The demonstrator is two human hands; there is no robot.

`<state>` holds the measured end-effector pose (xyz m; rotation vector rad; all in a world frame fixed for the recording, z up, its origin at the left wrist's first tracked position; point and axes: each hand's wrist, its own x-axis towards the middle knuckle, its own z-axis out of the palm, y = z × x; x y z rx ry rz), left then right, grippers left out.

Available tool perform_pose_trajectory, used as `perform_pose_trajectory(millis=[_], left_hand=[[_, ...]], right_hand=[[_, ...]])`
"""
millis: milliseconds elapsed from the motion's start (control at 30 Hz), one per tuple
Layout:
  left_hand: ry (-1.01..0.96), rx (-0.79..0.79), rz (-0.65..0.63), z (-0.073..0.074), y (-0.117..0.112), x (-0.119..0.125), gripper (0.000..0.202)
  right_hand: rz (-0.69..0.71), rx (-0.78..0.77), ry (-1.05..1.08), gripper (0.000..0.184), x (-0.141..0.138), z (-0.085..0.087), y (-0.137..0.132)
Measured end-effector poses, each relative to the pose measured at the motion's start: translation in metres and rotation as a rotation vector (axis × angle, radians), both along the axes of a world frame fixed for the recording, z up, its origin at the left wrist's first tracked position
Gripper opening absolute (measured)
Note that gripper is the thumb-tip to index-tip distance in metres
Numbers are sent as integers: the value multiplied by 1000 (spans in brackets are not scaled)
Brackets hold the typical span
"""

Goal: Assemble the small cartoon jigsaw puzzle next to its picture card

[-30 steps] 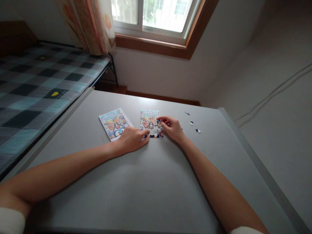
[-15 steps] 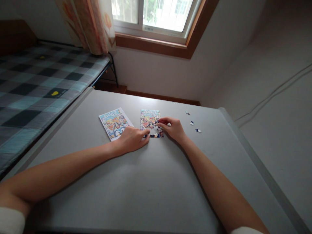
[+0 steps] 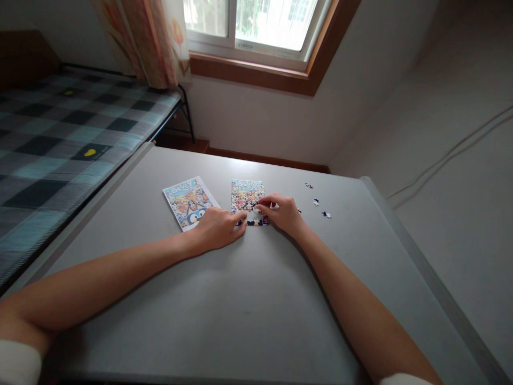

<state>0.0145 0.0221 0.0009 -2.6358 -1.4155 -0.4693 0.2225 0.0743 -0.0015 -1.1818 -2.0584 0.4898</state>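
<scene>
Care: pinches small dark piece point(image 3: 256, 205) in right hand point(image 3: 283, 213) fingers, pins colourful rectangular jigsaw point(image 3: 245, 192) with flat, empty left hand point(image 3: 216, 229); press squarely.

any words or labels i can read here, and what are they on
"Bluey" (probably; the letters are blurred): title across the top of the picture card, which lies left of the puzzle.
Sticker on the window frame: too small to read.
Puzzle: no readable text.
</scene>
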Motion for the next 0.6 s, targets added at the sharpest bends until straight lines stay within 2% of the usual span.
perform_pose_trajectory(millis=[600], left_hand=[[-16, 9, -13, -1, 0, -1, 32]], right_hand=[[46, 105, -4, 15, 2, 0, 1]])
